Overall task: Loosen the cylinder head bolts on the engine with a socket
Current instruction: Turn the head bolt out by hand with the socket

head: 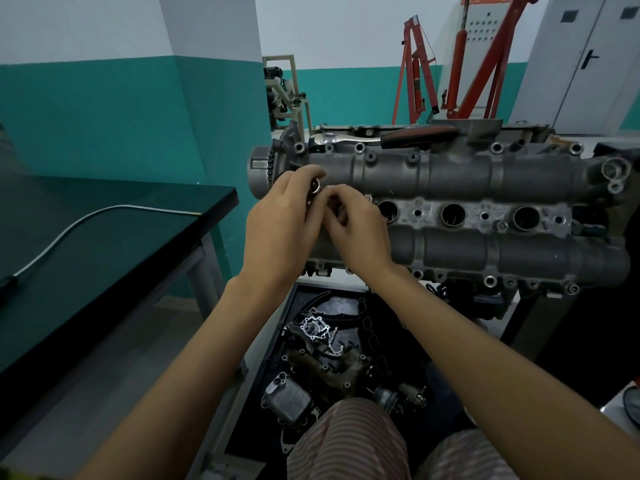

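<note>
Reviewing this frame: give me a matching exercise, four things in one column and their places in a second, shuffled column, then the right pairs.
Things:
1. chrome ratchet wrench with dark red-black handle
2. small shiny metal socket
3. thin silver cable
4. red steel engine hoist

Places:
A. on the dark green table
B. by the back wall
C. lying on top of the grey cylinder head
D. between the left hand and right hand

Pairs: 1-C, 2-D, 3-A, 4-B

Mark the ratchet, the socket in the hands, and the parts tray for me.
ratchet (417,136): head view, on its dark handle, lying atop the engine.
socket (315,186): head view, on its shiny end between the fingers.
parts tray (277,344): head view, on its black left rim.
</note>
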